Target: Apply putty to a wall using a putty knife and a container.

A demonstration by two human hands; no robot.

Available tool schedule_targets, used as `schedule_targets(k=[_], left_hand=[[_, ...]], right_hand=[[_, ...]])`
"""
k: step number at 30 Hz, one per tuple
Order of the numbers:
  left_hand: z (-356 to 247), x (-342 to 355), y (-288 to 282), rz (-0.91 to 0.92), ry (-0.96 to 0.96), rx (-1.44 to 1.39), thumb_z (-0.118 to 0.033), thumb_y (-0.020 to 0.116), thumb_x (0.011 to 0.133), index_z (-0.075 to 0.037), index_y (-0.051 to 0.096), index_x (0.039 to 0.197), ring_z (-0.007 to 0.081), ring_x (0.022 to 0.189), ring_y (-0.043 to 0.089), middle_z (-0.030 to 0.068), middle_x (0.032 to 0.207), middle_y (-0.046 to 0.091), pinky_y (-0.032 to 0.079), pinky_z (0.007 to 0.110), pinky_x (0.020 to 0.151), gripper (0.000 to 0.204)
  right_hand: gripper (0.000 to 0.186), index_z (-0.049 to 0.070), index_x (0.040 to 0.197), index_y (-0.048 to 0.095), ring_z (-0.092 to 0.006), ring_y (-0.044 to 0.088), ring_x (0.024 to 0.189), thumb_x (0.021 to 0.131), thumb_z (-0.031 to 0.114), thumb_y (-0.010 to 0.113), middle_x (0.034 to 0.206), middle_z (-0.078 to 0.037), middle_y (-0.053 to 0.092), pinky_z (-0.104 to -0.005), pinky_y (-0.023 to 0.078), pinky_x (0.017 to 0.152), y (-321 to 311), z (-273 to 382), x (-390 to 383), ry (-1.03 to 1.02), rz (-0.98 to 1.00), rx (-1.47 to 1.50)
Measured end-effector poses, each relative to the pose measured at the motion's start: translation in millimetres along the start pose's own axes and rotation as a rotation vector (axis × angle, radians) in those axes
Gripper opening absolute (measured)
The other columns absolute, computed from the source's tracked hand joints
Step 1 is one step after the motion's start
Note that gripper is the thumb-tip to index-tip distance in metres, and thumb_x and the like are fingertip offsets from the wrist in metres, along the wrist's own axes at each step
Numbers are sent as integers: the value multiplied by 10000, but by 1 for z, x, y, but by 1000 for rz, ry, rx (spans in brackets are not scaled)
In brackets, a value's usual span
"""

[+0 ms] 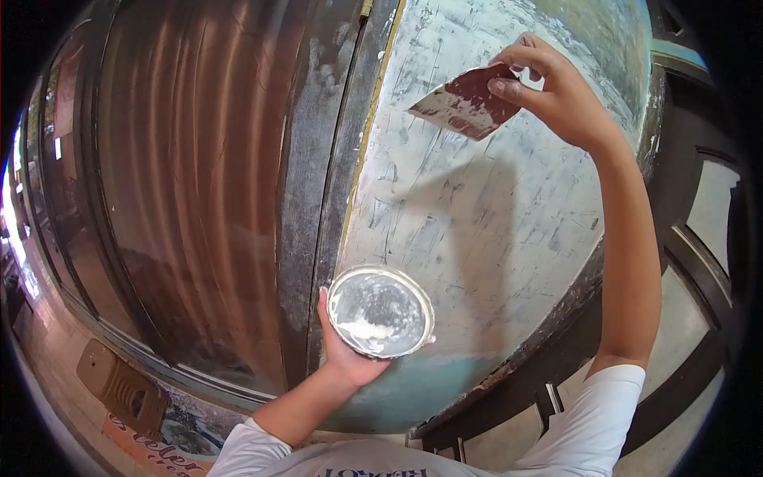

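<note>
- Two hands in the head view, both occupied, well apart from each other: one low, one high.
- Right hand: raised at upper right, gripping the scraper by its upper right end. Thumb lies on the near face; fingers bend behind.
- Scraper: flat, reddish brown, heavily smeared with white. Extends from the grip down and to the left, so most of its face lies left of the hand. Tilted, broad edge facing lower left.
- Scraper stands in front of the wall; a dark shadow of it and the arm falls on the surface lower down.
- Left hand: low, near centre, gripping the tin from below and the left. One fingertip shows at the tin's left side; the other fingers are mostly hidden beneath.
- Tin: round, shallow-looking, mouth turned to the viewer, just above the palm. Grey inside, with white paste gathered near the lower rim and streaks elsewhere. Well below the scraper.
- Wall: whitish, patchy with dark scratch-like marks; blue-green along its lower part.
- Left of the wall: dark post, then brown curtain.
- Lower left: brown chair. White sleeves on both arms.
</note>
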State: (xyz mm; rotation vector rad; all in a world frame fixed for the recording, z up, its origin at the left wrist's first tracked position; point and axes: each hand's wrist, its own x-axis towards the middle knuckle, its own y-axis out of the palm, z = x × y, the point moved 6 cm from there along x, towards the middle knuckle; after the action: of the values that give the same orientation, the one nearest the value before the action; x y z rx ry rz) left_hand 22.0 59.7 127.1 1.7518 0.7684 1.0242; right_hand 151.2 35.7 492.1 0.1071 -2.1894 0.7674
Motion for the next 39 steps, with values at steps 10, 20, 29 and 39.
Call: schedule_targets(k=[10,20,29,39], left_hand=[[-17,21,29,70,89,8,-841,419,781,-219,454,1419,385,1306,449,83,1434,476,315,703,1050,892],[-18,23,29,92,70,4,-839,397,794,-210,398,1463,439,1342,410,105,1490,420,282,769,1030,919],[-15,14,27,96,55,-24,-826,438,783,-217,490,1386,374,1281,473,74,1405,505,323,705,1043,859],[-22,5,8,-19,86,-31,-837,449,770,-231,479,1397,384,1284,466,80,1425,481,315,723,1041,872]], right_hand=[[142,50,1066,646,-108,610,608,931,72,609,719,-64,672,-279,486,561,48,49,-42,384,212,528],[493,33,1160,569,-105,608,859,793,266,802,993,-47,636,-273,517,708,67,30,-71,407,337,722],[192,68,1099,556,-79,560,795,910,91,583,941,-13,607,-243,479,633,47,-20,-33,410,105,855],[495,-66,1386,426,-202,498,1222,960,144,566,1339,-182,530,-337,382,1051,14,-90,50,396,-29,381]])
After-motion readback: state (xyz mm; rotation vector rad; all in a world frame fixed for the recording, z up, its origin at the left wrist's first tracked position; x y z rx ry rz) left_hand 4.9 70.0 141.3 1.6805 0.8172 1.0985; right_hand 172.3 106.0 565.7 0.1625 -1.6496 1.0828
